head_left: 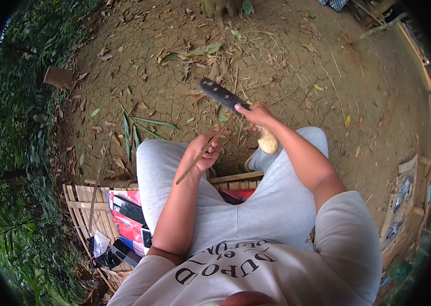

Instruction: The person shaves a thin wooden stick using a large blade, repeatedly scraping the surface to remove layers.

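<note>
My right hand [257, 116] is closed round a big knife, its thumb lying along the dark blade [220, 94]. The blade has several holes or pale spots and points away to the left; its pale, bulbous handle [268, 143] sticks out below the hand. My left hand [206, 153] grips a thin brown stick [190, 170], which slants from the forearm up toward the knife. The stick's far end comes near the right hand; whether it touches the blade I cannot tell. Both hands are in front of my spread knees, over cracked soil.
I sit on a bamboo-slat bench [87, 197]. At my left lie a dark phone [127, 209] on a red sheet and a clear plastic bag [101, 243]. Green leaf blades [133, 130] and straw litter the ground. A brown box [58, 77] stands by the bushes.
</note>
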`<control>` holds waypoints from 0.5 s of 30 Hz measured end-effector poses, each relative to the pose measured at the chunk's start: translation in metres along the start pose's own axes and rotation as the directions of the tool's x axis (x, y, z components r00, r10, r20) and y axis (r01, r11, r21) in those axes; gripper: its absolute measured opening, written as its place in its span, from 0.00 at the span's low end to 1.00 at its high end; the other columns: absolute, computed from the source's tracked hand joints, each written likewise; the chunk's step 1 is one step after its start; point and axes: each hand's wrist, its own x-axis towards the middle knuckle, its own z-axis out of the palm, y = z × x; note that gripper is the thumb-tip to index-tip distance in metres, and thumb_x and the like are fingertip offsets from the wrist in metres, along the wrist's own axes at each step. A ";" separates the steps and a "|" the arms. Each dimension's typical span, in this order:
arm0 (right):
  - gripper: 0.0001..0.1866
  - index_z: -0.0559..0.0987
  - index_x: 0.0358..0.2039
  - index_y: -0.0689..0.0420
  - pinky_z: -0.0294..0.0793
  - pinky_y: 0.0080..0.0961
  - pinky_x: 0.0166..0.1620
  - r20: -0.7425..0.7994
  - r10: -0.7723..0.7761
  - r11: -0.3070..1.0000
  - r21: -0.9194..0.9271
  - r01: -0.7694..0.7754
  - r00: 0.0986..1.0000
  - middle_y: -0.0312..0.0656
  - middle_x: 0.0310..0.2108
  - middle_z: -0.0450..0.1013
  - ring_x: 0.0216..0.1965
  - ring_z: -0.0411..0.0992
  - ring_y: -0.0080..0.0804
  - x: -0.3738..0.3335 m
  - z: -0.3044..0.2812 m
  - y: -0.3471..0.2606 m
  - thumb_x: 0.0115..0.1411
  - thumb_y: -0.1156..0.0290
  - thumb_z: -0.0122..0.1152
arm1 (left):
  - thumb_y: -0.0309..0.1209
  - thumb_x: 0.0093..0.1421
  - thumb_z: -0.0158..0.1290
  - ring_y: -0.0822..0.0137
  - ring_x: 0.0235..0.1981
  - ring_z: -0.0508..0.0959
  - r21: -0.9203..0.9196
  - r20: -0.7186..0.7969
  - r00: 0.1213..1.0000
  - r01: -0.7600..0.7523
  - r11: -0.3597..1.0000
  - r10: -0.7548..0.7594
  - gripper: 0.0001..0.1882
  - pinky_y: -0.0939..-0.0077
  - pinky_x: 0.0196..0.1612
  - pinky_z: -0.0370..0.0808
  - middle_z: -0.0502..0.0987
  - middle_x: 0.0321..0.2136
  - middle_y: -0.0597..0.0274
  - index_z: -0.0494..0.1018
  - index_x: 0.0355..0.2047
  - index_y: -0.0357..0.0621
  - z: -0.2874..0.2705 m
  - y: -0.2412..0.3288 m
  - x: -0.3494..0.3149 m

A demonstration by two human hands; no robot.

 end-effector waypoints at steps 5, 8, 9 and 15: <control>0.37 0.70 0.15 0.62 0.68 0.30 0.15 0.103 0.034 0.999 -0.023 -0.032 0.994 0.39 0.10 0.66 0.11 0.68 0.30 0.002 -0.002 -0.001 0.58 0.36 0.59 | 0.34 0.70 0.44 0.84 0.09 0.58 0.028 0.001 1.000 0.009 1.000 -0.009 0.18 0.91 0.06 0.55 0.62 0.14 0.74 0.67 0.54 0.33 0.001 -0.003 -0.007; 0.36 0.71 0.16 0.62 0.68 0.30 0.16 0.060 0.071 0.996 -0.055 -0.067 0.996 0.39 0.11 0.67 0.11 0.68 0.29 0.004 -0.007 -0.001 0.58 0.36 0.59 | 0.37 0.70 0.45 0.81 0.06 0.56 0.058 -0.068 0.997 0.029 0.998 -0.025 0.12 0.87 0.05 0.53 0.65 0.12 0.72 0.70 0.45 0.42 -0.003 0.001 -0.004; 0.36 0.71 0.16 0.62 0.68 0.30 0.16 0.062 0.056 0.998 -0.040 -0.053 0.997 0.39 0.11 0.67 0.11 0.68 0.29 0.001 -0.005 -0.005 0.58 0.36 0.59 | 0.36 0.70 0.45 0.81 0.05 0.56 0.055 -0.064 0.998 0.025 0.998 -0.021 0.12 0.88 0.05 0.53 0.66 0.13 0.72 0.70 0.45 0.42 -0.005 0.001 -0.002; 0.35 0.72 0.18 0.62 0.67 0.29 0.14 0.075 0.021 0.997 -0.071 -0.016 0.997 0.39 0.12 0.68 0.11 0.68 0.28 -0.006 0.004 -0.010 0.58 0.37 0.61 | 0.35 0.69 0.46 0.81 0.06 0.56 0.015 -0.112 0.994 -0.021 1.000 0.023 0.10 0.88 0.05 0.53 0.69 0.17 0.71 0.70 0.41 0.42 -0.003 -0.004 0.000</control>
